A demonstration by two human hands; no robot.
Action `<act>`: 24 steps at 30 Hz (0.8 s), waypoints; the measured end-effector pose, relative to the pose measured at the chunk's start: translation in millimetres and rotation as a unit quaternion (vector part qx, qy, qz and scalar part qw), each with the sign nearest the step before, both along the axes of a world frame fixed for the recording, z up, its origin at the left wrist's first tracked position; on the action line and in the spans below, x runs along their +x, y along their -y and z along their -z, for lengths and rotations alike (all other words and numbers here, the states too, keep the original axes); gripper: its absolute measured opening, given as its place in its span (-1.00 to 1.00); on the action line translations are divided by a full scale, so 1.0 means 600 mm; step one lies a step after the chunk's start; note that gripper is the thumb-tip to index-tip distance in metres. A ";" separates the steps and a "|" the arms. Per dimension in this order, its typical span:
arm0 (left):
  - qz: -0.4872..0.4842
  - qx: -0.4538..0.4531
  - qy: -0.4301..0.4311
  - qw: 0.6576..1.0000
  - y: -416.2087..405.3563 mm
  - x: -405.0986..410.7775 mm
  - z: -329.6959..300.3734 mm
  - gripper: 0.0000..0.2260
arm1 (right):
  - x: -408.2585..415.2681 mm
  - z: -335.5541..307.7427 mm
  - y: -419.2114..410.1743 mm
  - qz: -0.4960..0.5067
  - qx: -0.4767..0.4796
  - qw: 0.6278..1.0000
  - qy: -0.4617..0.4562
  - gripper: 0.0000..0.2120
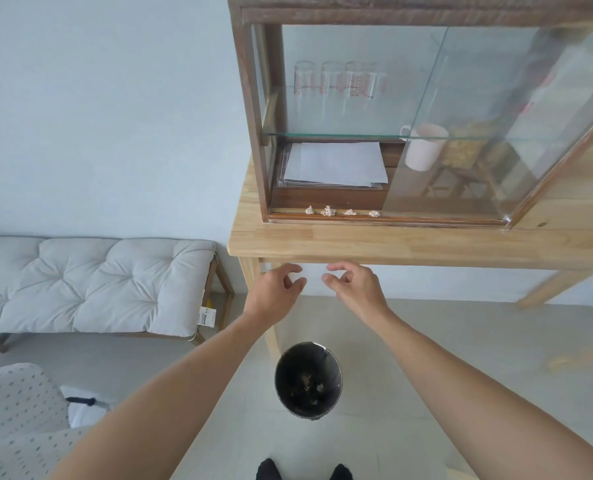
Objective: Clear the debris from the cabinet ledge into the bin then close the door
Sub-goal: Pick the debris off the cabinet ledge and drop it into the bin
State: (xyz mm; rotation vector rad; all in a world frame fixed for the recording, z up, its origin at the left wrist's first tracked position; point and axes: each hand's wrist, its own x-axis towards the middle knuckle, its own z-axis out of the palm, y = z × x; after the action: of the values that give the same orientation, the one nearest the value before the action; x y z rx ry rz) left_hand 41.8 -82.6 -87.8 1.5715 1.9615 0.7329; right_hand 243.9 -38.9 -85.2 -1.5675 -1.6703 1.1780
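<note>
Head view: left hand [277, 289] and right hand [352, 287] hover empty, fingers loosely curled, below the table edge [392, 251]. Four debris scraps [342, 212] sit farther off on the cabinet ledge [322, 218], glass door [461, 133] slid right, bin [308, 381] near, underneath.

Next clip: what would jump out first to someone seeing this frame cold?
Two bare hands, left hand and right hand, reach forward empty just below the table edge. Above them, four small crumpled scraps sit in a row on the ledge of the glass cabinet, whose door is slid open. A dark bin stands on the floor below.
</note>
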 end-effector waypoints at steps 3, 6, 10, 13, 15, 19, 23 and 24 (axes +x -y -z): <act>-0.007 0.034 0.003 0.999 -0.023 -0.007 -0.028 -0.71 | 0.002 -0.019 -0.023 0.008 0.017 1.000 -0.011 -0.79; -0.007 0.051 -0.009 0.999 -0.047 -0.014 -0.052 -0.72 | -0.002 -0.035 -0.049 0.018 0.041 0.999 -0.008 -0.83; -0.010 0.066 -0.020 0.998 -0.085 -0.020 -0.069 -0.73 | -0.012 -0.051 -0.089 0.032 0.072 0.997 -0.009 -0.90; -0.016 0.079 -0.025 0.996 -0.116 -0.020 -0.078 -0.74 | -0.021 -0.058 -0.122 0.033 0.077 0.996 -0.004 -0.80; -0.014 0.084 -0.030 0.996 -0.137 -0.020 -0.084 -0.72 | -0.029 -0.062 -0.143 0.033 0.067 0.997 -0.006 -0.74; -0.007 0.086 -0.036 0.996 -0.181 -0.018 -0.095 -0.69 | -0.045 -0.073 -0.177 0.040 0.065 0.997 0.004 -0.64; -0.007 0.074 -0.052 0.996 -0.212 -0.014 -0.098 -0.63 | -0.053 -0.079 -0.195 0.024 0.061 0.997 0.036 -0.56; -0.007 0.069 -0.056 0.996 -0.217 -0.013 -0.097 -0.63 | -0.055 -0.078 -0.197 0.022 0.059 0.997 0.046 -0.59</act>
State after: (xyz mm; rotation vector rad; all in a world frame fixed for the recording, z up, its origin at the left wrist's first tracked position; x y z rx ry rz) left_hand 34.0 47.4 -29.3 1.7144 2.0424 0.8187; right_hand 210.8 79.5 -38.3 -1.5973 -1.7212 0.9790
